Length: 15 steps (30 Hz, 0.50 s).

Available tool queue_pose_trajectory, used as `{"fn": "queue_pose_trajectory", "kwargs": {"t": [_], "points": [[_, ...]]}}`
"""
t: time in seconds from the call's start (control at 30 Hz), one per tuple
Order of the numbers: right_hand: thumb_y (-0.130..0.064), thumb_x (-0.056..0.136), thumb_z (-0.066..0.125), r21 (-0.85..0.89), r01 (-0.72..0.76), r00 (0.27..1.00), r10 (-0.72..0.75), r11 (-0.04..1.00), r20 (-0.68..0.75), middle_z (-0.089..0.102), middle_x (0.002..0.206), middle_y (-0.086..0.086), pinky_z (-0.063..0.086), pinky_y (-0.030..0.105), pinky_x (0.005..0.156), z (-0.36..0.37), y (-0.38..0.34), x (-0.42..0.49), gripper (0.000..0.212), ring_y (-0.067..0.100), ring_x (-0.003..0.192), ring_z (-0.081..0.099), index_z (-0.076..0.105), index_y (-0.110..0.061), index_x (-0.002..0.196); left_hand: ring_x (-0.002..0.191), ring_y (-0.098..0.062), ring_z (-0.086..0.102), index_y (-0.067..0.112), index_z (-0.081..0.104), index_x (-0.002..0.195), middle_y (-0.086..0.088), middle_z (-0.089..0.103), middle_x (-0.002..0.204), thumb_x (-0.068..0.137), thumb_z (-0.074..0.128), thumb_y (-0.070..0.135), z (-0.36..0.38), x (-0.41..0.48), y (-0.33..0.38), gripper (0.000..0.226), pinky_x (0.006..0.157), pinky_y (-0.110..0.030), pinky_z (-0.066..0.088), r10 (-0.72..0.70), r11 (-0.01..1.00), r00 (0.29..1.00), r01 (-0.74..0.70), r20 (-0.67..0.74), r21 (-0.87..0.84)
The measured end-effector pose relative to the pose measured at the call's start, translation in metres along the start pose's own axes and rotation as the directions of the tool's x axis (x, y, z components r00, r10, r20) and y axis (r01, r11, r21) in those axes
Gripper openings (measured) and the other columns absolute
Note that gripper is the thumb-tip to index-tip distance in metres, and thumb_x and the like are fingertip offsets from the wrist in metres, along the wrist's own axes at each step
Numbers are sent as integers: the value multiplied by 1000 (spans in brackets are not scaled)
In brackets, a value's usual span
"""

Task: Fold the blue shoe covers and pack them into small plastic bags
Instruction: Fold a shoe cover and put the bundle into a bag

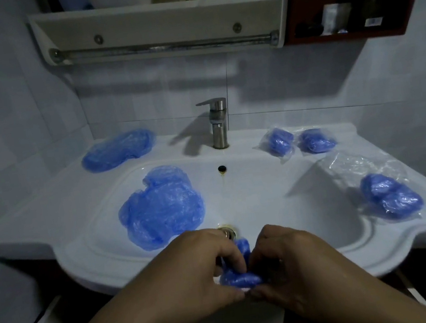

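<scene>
Dim tiled bathroom, white sink counter (37, 221). A heap of loose blue shoe covers (161, 209) lies in the basin, with packed bags (392, 196) on the right. The left hand (194, 273) and right hand (296, 259), both grips curled, hold a folded shoe cover (239, 280) above the front rim. The cabinet label (373, 21) is too blurred to read.

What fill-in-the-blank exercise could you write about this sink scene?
1. The left hand and right hand pinch one folded ___ cover.
2. At the back rim, ___ packed bags lie right of the faucet.
3. The loose pile inside the sink lies ___ of the faucet.
Missing words: blue; two; left.
</scene>
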State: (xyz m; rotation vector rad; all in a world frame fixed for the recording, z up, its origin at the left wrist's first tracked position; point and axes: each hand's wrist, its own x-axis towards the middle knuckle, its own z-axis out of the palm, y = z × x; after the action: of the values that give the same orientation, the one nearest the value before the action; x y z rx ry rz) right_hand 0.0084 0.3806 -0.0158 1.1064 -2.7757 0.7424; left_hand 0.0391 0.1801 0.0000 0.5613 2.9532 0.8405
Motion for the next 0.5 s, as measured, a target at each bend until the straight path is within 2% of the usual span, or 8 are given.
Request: {"fn": "queue_pose_trajectory", "kwargs": {"t": [0.1, 0.23, 0.33, 0.4, 0.5], "points": [[-51, 78, 64, 75, -29, 999, 30, 997, -12, 58, 85, -12, 44, 17, 66, -4, 0, -3, 18, 5, 78, 57, 63, -34, 86, 77, -4, 64, 37, 72, 89, 11, 67, 84, 80, 75, 42, 0, 0, 1, 11, 68, -23, 52, -19, 999, 1000, 18, -14, -34], [-33, 85, 67, 157, -95, 994, 101, 983, -32, 66, 78, -8, 47, 21, 64, -5, -4, -2, 5, 7, 71, 59, 65, -30, 88, 64, 0, 61, 31, 71, 88, 10, 70, 74, 85, 73, 28, 1, 1, -1, 5, 64, -18, 48, -97, 979, 994, 87, -42, -184], [-23, 84, 67, 217, -135, 985, 155, 967, -79, 69, 73, -7, 45, 17, 57, -2, -8, 0, 12, 8, 62, 61, 60, -32, 87, 56, 1, 55, 27, 69, 83, 6, 67, 67, 87, 69, 27, 4, 3, 0, 4, 60, -19, 46, -149, 974, 986, 133, -77, -183], [-23, 83, 69, 206, -156, 976, 182, 966, -117, 67, 70, -10, 41, 13, 55, 3, -8, 0, 13, 7, 59, 59, 59, -31, 83, 58, 1, 59, 29, 70, 80, 11, 68, 68, 87, 69, 32, 7, 4, 0, 8, 59, -17, 46, -206, 969, 974, 190, -93, -161], [-29, 85, 67, 152, -192, 968, 212, 970, -133, 67, 71, -11, 43, 14, 60, 9, -11, 3, 3, 6, 67, 60, 66, -32, 83, 66, 4, 62, 31, 70, 77, 16, 69, 74, 84, 72, 35, 12, 6, 0, 9, 57, -9, 40, -263, 963, 952, 251, -154, -95]]}}
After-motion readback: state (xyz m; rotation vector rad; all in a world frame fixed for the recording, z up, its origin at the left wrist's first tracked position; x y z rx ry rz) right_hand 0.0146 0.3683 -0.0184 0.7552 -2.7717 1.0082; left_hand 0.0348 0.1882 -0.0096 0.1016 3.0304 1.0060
